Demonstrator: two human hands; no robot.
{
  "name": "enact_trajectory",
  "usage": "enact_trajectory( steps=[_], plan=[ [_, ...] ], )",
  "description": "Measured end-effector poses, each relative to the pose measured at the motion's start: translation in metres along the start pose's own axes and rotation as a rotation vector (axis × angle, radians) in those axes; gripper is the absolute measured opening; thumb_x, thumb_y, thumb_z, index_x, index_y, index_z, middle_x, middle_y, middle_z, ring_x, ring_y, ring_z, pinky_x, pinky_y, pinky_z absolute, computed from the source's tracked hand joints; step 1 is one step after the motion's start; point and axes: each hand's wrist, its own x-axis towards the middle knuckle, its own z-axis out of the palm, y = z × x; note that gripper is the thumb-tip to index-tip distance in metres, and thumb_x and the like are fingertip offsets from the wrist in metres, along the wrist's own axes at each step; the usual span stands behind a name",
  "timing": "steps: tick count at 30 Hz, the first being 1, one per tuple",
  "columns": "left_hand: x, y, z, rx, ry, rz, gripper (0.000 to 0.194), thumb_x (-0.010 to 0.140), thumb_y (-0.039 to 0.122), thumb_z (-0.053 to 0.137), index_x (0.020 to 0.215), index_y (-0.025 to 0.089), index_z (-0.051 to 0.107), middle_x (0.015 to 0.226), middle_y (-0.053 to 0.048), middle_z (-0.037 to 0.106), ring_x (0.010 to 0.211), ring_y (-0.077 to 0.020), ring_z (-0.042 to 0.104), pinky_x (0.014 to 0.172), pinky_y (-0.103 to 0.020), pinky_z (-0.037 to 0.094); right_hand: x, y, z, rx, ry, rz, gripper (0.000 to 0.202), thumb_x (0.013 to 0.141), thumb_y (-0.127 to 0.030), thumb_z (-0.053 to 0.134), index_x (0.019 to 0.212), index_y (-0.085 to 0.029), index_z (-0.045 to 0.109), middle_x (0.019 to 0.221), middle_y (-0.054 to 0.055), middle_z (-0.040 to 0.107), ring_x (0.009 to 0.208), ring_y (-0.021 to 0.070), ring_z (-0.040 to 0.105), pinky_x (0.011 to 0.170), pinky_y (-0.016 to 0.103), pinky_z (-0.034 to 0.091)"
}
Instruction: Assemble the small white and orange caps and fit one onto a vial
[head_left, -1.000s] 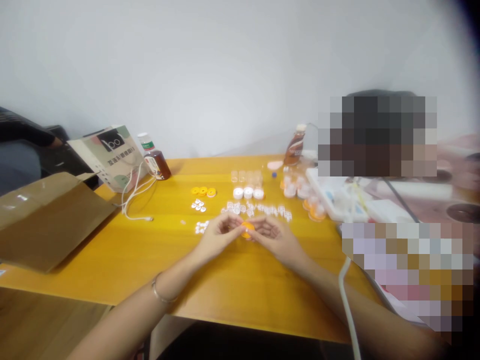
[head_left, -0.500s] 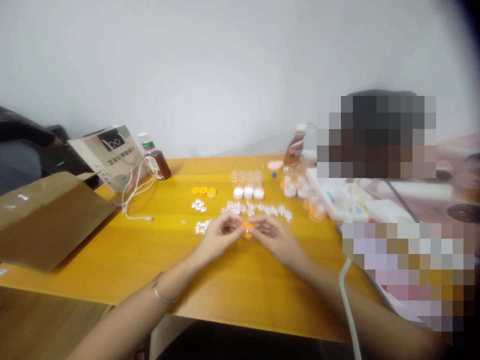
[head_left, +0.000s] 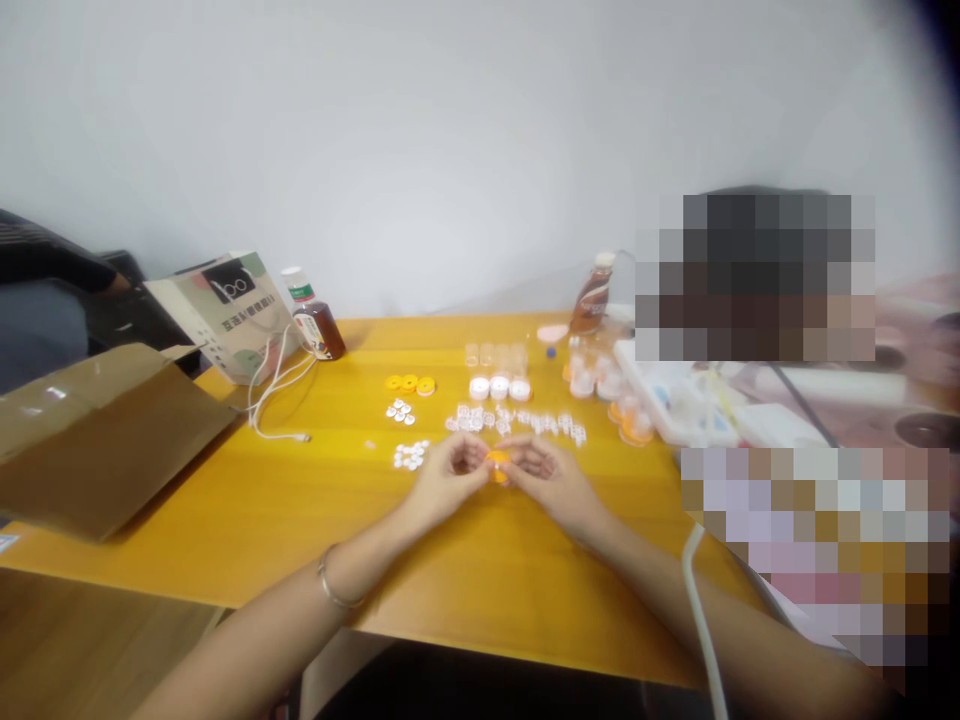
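- both hands meet over the middle of the yellow table [head_left: 300,520], and between them sits a small orange cap [head_left: 496,463], round and glossy like moulded plastic.
- left hand [head_left: 448,478] has its fingertips closed on the cap's left side, wrist with a thin metal bangle [head_left: 334,592] resting low over the wood.
- right hand [head_left: 551,474] pinches the cap from the other side, fingers curled in; two opposing grips like that look meant to steady a tiny part while it is pressed or twisted, though the blur hides any finer detail.
- just beyond the hands, toward the far edge, a scatter of small clear pieces [head_left: 517,420] lies in a loose row, within easy reach.
- behind them three white round caps [head_left: 499,387] stand side by side, with clear little cups at their back.
- to the left of those, three orange discs [head_left: 409,384] line up, and white buttons [head_left: 399,411] cluster nearer the person.
- far left corner: a brown bottle [head_left: 321,327] with a white lid beside a printed paper bag [head_left: 229,312], a white cable [head_left: 274,400] trailing from it.
- off the left edge, a flat brown cardboard box [head_left: 97,430].
- right edge: a white tray [head_left: 675,400] of supplies, and orange-based assembled pieces [head_left: 634,425] just beside it.
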Motion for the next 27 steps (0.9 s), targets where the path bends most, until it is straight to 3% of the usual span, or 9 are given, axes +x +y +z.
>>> enact_trajectory(
  steps=[6, 15, 27],
  plan=[
    [0.002, 0.010, -0.006, -0.114, -0.072, -0.059, 0.025, 0.073, 0.031, 0.061, 0.090, 0.014, 0.054, 0.078, -0.003, 0.058, 0.069, -0.0100, 0.055, 0.067, -0.024, 0.044, -0.001, -0.005, -0.003, 0.058, -0.042, -0.020, 0.028, 0.072, -0.032, 0.062, 0.096, -0.022, 0.053, 0.067, -0.002, 0.061, 0.064, 0.0126, 0.060, 0.067, 0.030, 0.048],
    [0.002, 0.015, -0.006, -0.229, -0.067, -0.122, 0.028, 0.070, 0.030, 0.064, 0.091, 0.014, 0.056, 0.081, -0.003, 0.059, 0.069, -0.0096, 0.055, 0.068, -0.024, 0.044, 0.000, -0.008, -0.003, 0.103, -0.043, -0.083, 0.015, 0.072, -0.028, 0.063, 0.084, -0.022, 0.056, 0.072, -0.001, 0.065, 0.066, 0.0127, 0.062, 0.068, 0.030, 0.049],
    [0.005, 0.004, -0.010, -0.093, -0.067, -0.094, 0.026, 0.071, 0.032, 0.062, 0.089, 0.014, 0.060, 0.083, -0.004, 0.062, 0.069, -0.0109, 0.056, 0.068, -0.025, 0.045, 0.002, -0.004, -0.007, 0.066, -0.071, 0.012, 0.024, 0.067, -0.024, 0.067, 0.088, -0.022, 0.057, 0.080, 0.000, 0.067, 0.077, 0.0146, 0.064, 0.080, 0.034, 0.049]
  ],
)
